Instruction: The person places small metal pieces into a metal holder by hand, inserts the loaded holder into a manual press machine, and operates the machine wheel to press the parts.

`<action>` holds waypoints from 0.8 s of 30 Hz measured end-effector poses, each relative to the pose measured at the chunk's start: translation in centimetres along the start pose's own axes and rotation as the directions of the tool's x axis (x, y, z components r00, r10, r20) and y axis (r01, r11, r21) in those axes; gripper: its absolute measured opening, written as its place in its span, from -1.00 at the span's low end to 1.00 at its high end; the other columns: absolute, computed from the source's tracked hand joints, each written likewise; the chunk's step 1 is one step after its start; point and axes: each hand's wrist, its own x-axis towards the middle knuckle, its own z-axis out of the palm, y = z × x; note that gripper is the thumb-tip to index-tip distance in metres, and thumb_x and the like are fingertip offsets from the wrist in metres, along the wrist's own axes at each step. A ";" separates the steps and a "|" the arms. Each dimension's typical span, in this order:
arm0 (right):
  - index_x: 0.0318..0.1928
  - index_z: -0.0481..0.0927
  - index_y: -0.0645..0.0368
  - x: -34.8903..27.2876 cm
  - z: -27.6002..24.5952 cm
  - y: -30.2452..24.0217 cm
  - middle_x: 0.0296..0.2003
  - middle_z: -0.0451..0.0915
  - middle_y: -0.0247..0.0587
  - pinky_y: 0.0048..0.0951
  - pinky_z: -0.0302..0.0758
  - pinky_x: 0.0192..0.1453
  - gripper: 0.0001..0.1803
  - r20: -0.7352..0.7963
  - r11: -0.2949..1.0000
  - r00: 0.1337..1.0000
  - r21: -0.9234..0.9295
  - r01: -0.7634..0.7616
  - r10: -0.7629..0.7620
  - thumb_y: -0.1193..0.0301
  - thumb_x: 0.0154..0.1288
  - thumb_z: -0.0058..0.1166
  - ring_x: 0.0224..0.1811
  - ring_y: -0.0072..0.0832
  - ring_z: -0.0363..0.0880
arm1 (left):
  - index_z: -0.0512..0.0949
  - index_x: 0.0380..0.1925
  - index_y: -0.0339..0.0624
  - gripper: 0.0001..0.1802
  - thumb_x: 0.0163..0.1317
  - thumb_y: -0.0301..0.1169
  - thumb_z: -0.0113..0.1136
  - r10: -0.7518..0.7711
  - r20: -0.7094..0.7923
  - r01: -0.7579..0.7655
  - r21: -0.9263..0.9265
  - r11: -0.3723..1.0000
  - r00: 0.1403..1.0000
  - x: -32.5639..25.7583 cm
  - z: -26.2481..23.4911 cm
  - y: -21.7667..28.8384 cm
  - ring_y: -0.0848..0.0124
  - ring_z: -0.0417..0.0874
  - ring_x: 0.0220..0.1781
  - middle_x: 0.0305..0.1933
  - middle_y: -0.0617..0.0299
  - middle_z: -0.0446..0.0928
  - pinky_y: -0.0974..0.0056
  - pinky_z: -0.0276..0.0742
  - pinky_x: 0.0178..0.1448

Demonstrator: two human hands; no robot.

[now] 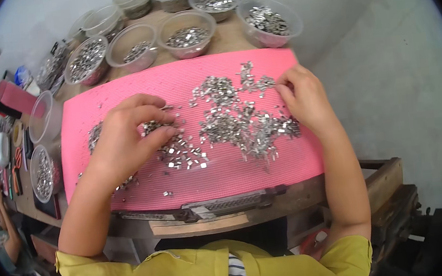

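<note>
A pink ribbed mat (246, 170) covers the wooden bench top. Several small shiny metal pieces (235, 120) lie scattered across its middle. My left hand (126, 137) rests on the mat's left part, fingers curled and pinching at a cluster of the metal pieces (179, 153) under its fingertips. My right hand (303, 99) lies on the right side of the mat, fingers bent down onto the edge of the big pile. Whether either hand has a piece pinched is hidden by the fingers.
Several clear plastic tubs (187, 34) of metal pieces stand along the far edge, more tubs (43, 173) at the left with tools (17, 170). Another person (5, 236) sits at the lower left. A grey wall (386, 67) rises at the right.
</note>
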 end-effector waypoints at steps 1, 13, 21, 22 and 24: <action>-0.34 0.57 0.29 -0.3 -0.3 -0.2 -0.31 0.64 -0.01 -0.03 0.55 -0.03 -0.88 -0.006 1.000 1.000 -0.028 -0.002 0.002 0.53 0.22 0.26 -0.17 -0.03 0.65 | 0.79 -0.22 -0.23 -0.76 0.08 -0.43 0.52 0.019 -0.007 -0.019 0.020 1.000 1.000 0.4 0.4 -0.4 0.08 0.72 0.08 -0.03 0.02 0.71 0.11 0.61 0.19; -0.07 0.63 0.33 -8.0 -4.9 -3.8 -0.33 0.70 -0.29 -0.52 0.53 -0.16 -0.79 -0.027 0.862 0.948 0.424 -0.278 0.318 0.71 0.30 0.15 -0.31 -0.66 0.58 | 0.80 -0.35 -0.17 -0.78 0.13 -0.26 0.44 -0.075 0.027 0.071 0.134 0.988 0.997 4.8 2.8 -2.2 0.02 0.71 -0.03 -0.16 0.03 0.72 0.00 0.60 0.14; -0.02 0.59 0.39 -12.3 -4.6 -5.0 -0.15 0.75 -0.10 -0.47 0.64 0.14 -0.86 0.053 0.587 0.889 0.733 -0.344 0.455 0.70 0.46 0.11 -0.06 -0.48 0.74 | 0.80 -0.37 -0.17 -0.74 0.13 -0.21 0.38 -0.175 -0.030 0.177 0.255 0.951 0.984 5.5 2.5 -2.2 0.06 0.78 -0.22 -0.33 0.00 0.74 0.00 0.68 -0.01; -0.02 0.59 0.39 -12.5 -4.5 -5.2 -0.14 0.76 -0.08 -0.46 0.65 0.15 -0.85 0.049 0.566 0.881 0.749 -0.344 0.470 0.71 0.45 0.12 -0.07 -0.47 0.74 | 0.80 -0.39 -0.19 -0.73 0.12 -0.21 0.39 -0.196 -0.051 0.202 0.221 0.954 0.979 5.5 2.2 -2.4 0.09 0.79 -0.27 -0.37 0.02 0.75 0.04 0.69 -0.04; -0.01 0.58 0.39 -13.1 -4.4 -5.2 -0.13 0.76 -0.07 -0.44 0.65 0.15 -0.84 0.047 0.543 0.873 0.766 -0.344 0.486 0.71 0.44 0.12 -0.07 -0.46 0.75 | 0.80 -0.39 -0.20 -0.73 0.12 -0.21 0.40 -0.211 -0.042 0.215 0.196 0.957 0.977 5.2 2.0 -2.6 0.10 0.79 -0.27 -0.38 0.02 0.75 0.04 0.69 -0.04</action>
